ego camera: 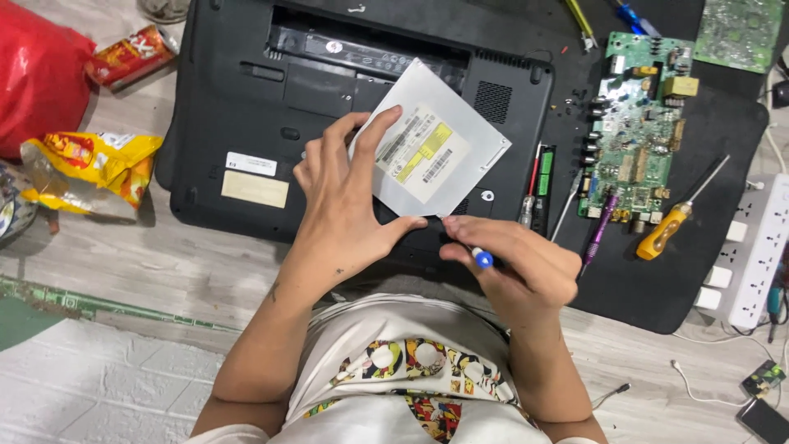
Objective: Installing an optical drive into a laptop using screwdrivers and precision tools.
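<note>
Left hand (349,210) grips optical drive (436,140).

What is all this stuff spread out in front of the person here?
Laptop: one, black, lying underside up on the mat.
Optical drive: one, silver, flat, above the laptop.
Circuit board: one, green, right of the laptop.
Second circuit board: one, green, top right corner.
Screwdriver: one, orange handle, right part of the mat.
Purple tool: one, below the board.
Work mat: one, black.
Power strip: one, white, right edge.
Snack bag: one, yellow, left.
Red bag: one, top left.
Left hand: holds the drive.
Right hand: grips a blue-tipped tool at the drive's corner.
</note>
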